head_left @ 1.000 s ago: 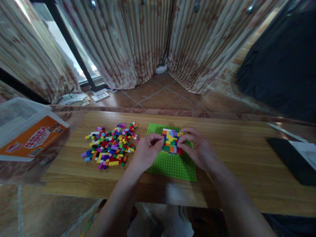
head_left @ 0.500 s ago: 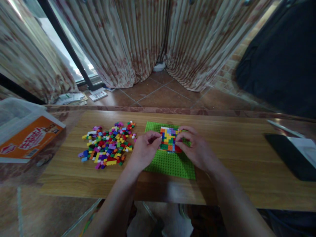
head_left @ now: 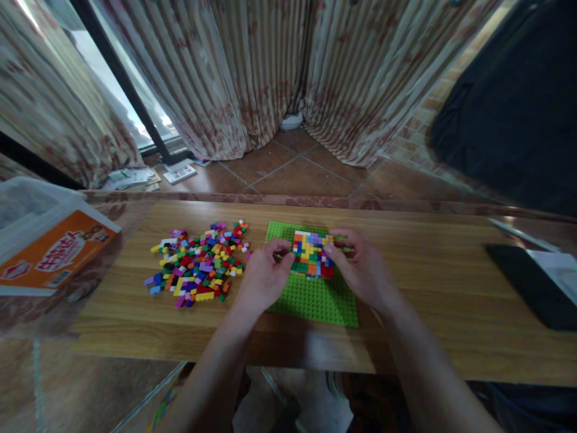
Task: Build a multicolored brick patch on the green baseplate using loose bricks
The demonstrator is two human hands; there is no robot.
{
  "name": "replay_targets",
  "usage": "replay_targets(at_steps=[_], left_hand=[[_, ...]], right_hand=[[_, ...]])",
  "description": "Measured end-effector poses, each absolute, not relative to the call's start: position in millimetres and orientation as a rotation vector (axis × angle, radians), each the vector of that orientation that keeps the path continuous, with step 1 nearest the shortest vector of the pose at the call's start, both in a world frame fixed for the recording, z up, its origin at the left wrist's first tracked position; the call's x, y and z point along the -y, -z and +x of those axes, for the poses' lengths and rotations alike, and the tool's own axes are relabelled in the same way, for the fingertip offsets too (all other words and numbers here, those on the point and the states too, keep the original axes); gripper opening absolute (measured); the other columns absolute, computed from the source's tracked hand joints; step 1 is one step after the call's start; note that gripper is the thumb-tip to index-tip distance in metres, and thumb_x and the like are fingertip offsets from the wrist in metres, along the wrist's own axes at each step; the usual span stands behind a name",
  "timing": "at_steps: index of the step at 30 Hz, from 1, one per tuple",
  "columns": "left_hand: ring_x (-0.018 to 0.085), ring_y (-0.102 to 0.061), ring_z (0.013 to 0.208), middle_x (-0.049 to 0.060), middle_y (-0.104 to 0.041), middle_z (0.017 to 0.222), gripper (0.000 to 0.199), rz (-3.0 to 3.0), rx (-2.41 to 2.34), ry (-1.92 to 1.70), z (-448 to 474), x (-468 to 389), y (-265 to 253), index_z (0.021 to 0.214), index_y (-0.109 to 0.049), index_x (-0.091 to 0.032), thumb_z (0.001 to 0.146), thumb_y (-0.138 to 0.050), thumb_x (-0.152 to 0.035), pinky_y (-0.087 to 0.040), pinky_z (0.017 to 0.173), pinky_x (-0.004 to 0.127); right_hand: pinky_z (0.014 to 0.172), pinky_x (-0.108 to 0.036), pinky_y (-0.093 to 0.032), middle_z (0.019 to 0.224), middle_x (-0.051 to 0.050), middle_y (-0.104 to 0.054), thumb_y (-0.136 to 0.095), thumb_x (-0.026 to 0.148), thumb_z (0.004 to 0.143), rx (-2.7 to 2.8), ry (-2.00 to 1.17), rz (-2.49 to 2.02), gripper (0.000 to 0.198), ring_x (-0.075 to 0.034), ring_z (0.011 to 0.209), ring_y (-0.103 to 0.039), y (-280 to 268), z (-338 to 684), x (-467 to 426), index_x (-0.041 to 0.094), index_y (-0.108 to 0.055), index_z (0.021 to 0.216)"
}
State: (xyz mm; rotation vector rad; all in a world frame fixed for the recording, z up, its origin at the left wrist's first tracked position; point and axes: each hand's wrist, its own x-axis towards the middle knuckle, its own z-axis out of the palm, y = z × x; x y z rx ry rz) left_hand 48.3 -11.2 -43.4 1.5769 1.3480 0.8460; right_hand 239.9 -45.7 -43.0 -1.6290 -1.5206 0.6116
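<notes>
A block of many-coloured toy bricks (head_left: 311,255) lies over the green studded baseplate (head_left: 311,300); whether it is pressed onto the studs I cannot tell. At its left edge is my left hand (head_left: 265,273), closed, with thumb and forefinger tips against the side. My right hand (head_left: 363,264) grips the opposite edge, its thumb on the upper right part and its fingers behind. The fingers hide part of that edge. A red brick (head_left: 327,272) shows at the block's near right corner.
Loose bricks (head_left: 198,264) are heaped on the wooden table (head_left: 433,288), left of the baseplate. A clear box with an orange label (head_left: 67,249) stands beyond the table's left end. On the right lies a dark flat object (head_left: 527,285) with white paper (head_left: 556,270).
My right thumb has shifted up along the block's right edge, uncovering the red corner brick. My left hand stays at the left edge, its fingers slightly shifted.
</notes>
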Motion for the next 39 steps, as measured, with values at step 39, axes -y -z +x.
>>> replay_targets(at_steps=[39], left_hand=[[0.013,-0.058,0.063,0.000,-0.066,0.075,0.051,1.548,-1.161,-0.675,36.1,12.3,37.6,0.122,-0.056,-0.015,0.071,-0.061,-0.016,-0.042,0.057,0.024]], right_hand=[[0.085,-0.044,-0.054,0.117,-0.007,-0.068,-0.060,0.024,0.076,1.592,-0.925,-1.602,0.050,-0.024,0.095,-0.066,44.0,245.4,45.6,0.023,-0.057,0.126]])
